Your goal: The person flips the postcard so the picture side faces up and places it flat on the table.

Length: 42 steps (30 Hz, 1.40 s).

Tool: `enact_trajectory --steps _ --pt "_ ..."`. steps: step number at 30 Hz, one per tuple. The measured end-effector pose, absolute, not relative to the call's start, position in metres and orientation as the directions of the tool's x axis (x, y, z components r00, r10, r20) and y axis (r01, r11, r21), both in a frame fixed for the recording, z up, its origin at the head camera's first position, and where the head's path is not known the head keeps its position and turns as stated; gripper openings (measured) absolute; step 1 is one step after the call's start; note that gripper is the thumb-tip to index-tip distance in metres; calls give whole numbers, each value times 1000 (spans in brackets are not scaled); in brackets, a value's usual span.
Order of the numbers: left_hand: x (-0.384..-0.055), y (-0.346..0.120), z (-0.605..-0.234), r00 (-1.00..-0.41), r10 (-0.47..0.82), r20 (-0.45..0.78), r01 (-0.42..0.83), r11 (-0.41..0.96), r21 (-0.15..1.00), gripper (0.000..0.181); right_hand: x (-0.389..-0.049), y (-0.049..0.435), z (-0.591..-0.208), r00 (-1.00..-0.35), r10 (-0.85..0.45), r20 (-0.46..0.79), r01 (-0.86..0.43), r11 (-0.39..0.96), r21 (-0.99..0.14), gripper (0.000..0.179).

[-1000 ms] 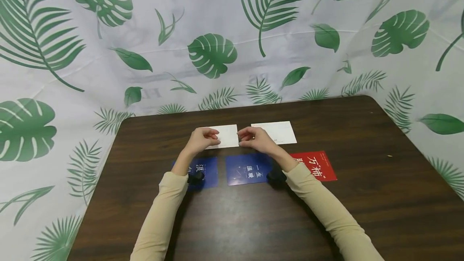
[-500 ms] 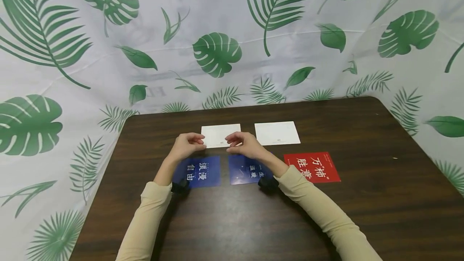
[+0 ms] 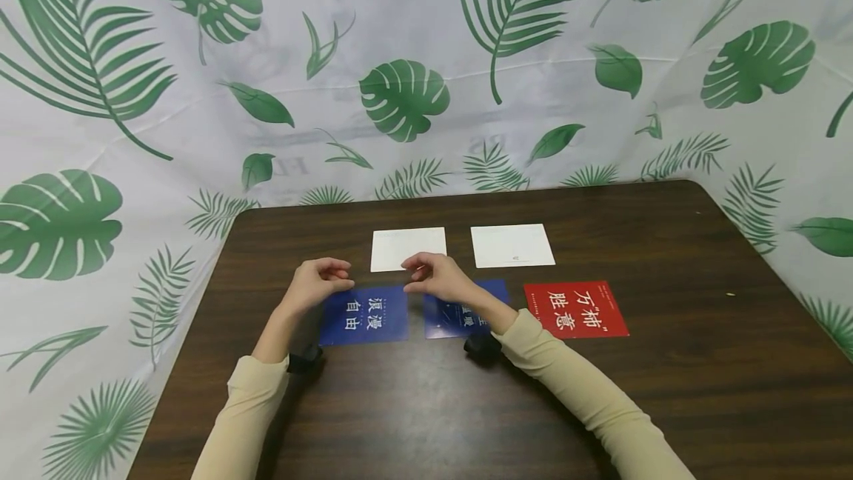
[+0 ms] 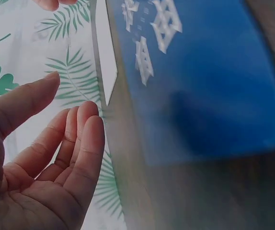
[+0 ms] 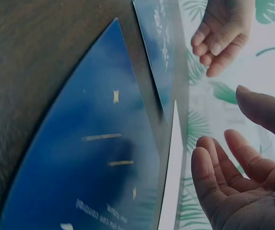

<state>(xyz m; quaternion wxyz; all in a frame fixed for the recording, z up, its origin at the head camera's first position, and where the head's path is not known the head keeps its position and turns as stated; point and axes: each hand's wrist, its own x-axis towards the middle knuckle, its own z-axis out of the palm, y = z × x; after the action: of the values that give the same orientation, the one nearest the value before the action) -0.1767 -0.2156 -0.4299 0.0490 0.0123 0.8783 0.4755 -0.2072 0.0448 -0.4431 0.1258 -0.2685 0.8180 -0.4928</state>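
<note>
In the head view my left hand (image 3: 316, 286) hovers at the upper left corner of a blue card (image 3: 373, 324) with white characters. Its fingers are loosely bent, thumb apart from them, with nothing held, as the left wrist view shows. My right hand (image 3: 436, 278) is over a second blue card (image 3: 443, 321) and overlaps the lower right of a white card (image 3: 400, 247). In the right wrist view its thumb and fingers (image 5: 203, 165) are spread apart around nothing. That second blue card is partly hidden by the right hand and wrist.
Another white card (image 3: 513, 246) lies at the back, right of the first. A red card (image 3: 576, 309) with white characters lies at the right end of the front row. All are on a dark wooden table (image 3: 426, 406), with a leaf-print cloth (image 3: 480, 95) hanging behind.
Both hands have moved left and toward the person, away from the white cards. The left white card and the red card show more fully now; the cards keep their layout.
</note>
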Motion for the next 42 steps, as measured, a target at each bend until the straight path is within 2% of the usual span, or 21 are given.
enact_trajectory --steps 7,21,35,42 --pt "-167 -229 -436 -995 60 -84 -34 577 816 34 -203 39 -446 -833 -554 3 -269 400 -876 40" --pt "-159 -245 -437 -989 35 -145 -93 615 783 39 -201 30 -450 -826 -562 -39 -292 487 -823 43" --pt "-162 -251 -443 -985 81 -150 -54 688 724 44 -202 27 -453 -818 -574 -36 -331 520 -787 44" --pt "-163 -250 -446 -978 128 -167 -28 706 708 51 -205 23 -455 -819 -572 -53 -357 580 -732 49"
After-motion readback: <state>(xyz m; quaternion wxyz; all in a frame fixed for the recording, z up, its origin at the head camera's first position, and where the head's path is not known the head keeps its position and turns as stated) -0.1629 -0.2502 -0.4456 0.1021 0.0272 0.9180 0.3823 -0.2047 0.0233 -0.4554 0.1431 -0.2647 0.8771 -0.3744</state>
